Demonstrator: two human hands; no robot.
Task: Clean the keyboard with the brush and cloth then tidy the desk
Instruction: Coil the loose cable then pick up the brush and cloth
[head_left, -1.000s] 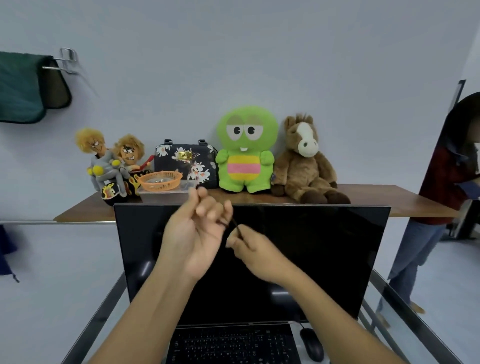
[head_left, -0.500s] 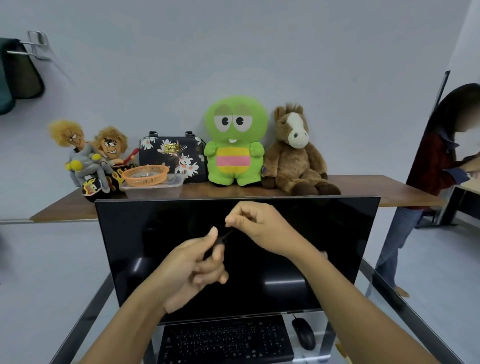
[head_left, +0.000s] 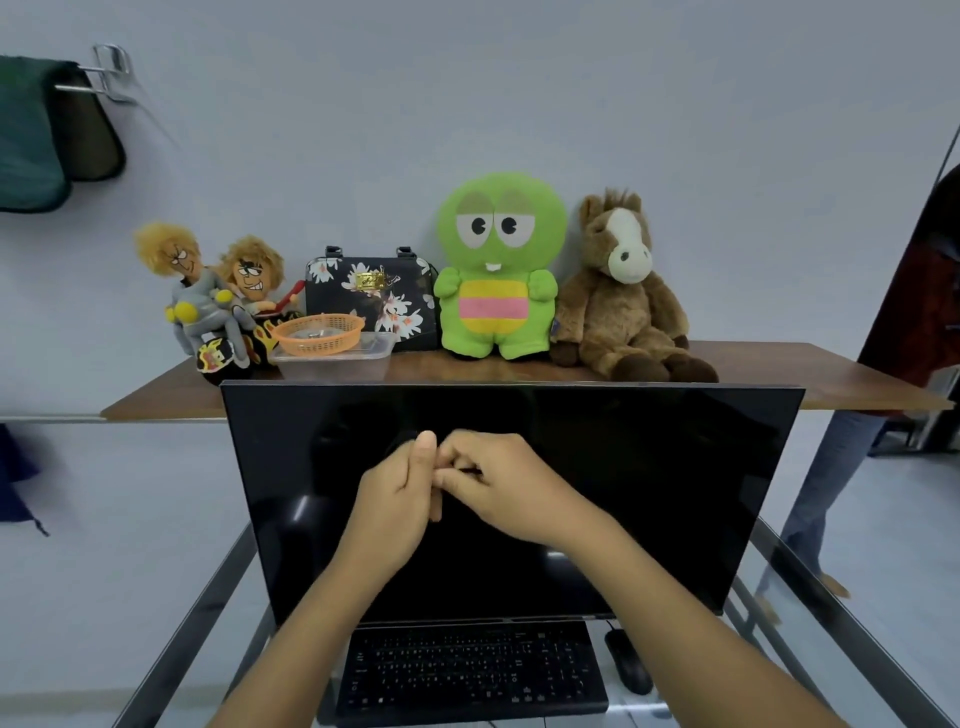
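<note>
Keyboard (head_left: 470, 667): black, at 6 o'clock on our glass desk (head_left: 810, 587), below the dark monitor (head_left: 649, 493).
Mouse (head_left: 627, 661): just beside the keyboard, at 3 o'clock of it.
Left hand (head_left: 397, 499): raised before the screen, fingers curled, touching the right.
Right hand (head_left: 498, 488): fingertips pinch something small and dark; we cannot tell what.
</note>
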